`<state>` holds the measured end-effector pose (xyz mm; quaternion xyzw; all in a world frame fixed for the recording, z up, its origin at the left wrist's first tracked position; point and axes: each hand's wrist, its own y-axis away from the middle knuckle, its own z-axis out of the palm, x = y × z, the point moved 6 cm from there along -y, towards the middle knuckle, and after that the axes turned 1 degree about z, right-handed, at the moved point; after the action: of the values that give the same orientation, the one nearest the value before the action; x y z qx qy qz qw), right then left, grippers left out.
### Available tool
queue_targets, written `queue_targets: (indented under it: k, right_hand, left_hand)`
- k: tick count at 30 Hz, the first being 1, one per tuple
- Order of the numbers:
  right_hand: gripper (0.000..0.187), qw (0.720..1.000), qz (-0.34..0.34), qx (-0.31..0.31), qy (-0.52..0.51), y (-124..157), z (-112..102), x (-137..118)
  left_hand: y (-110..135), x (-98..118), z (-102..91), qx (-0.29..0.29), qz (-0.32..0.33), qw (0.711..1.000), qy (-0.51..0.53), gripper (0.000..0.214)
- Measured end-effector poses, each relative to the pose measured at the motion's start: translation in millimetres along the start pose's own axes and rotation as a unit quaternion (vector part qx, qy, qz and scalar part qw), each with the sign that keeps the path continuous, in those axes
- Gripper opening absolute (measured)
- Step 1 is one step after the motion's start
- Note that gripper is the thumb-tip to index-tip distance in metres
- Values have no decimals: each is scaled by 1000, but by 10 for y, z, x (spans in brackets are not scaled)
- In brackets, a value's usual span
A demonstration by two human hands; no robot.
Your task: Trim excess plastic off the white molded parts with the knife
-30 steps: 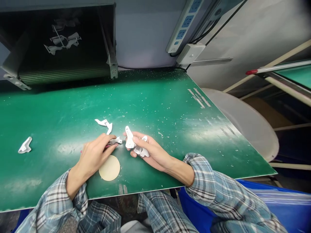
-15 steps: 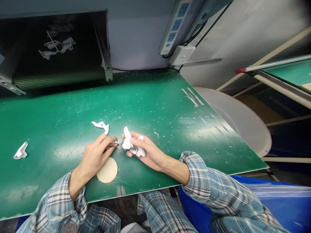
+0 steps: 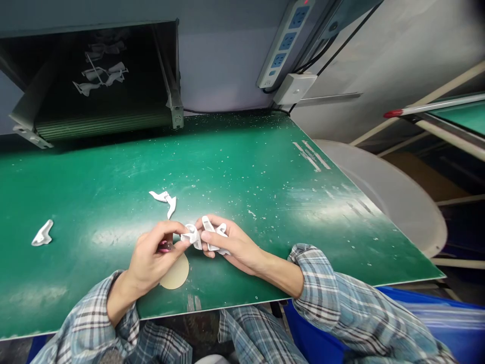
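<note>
My right hand (image 3: 238, 245) is closed around several white plastic parts (image 3: 210, 235), curved and hollow in shape, above the front of the green tabletop. My left hand (image 3: 151, 255) is closed, its thumb and fingertips pinching a white plastic part (image 3: 193, 235) that meets the right fingers. Inside the left palm shows a small pink and metallic object (image 3: 165, 246), mostly hidden by the fingers. A cream round disc (image 3: 177, 273) lies on the table below the left hand. Just beyond that hand sits a bent white plastic piece (image 3: 165, 198).
Another white plastic part (image 3: 43, 233) lies at the left of the green table (image 3: 242, 167). A conveyor (image 3: 106, 124) carrying white parts opens at the back left. A power strip (image 3: 284, 45) is on the back wall. A large white tub (image 3: 397, 202) stands beyond the right edge.
The parts in my right hand have turned. My left fingertips have moved right and now pinch a white part against the right hand's group. The whole view has shifted slightly.
</note>
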<state>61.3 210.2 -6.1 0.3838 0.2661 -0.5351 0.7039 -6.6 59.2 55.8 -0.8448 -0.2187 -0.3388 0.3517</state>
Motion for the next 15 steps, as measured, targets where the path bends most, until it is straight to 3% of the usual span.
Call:
queue_targets:
  k: [5, 8, 15]
  right_hand:
    - [36, 979, -82, 32, 185, 42, -19, -120]
    - [32, 966, -113, 49, 227, 79, -12, -192]
    - [19, 949, -179, 8, 261, 125, 41, -299]
  left_hand:
    - [26, 63, 41, -25, 56, 998, -7, 7]
    - [39, 29, 19, -52, 31, 998, 13, 20]
    - [60, -83, 74, -196, -35, 979, 44, 30]
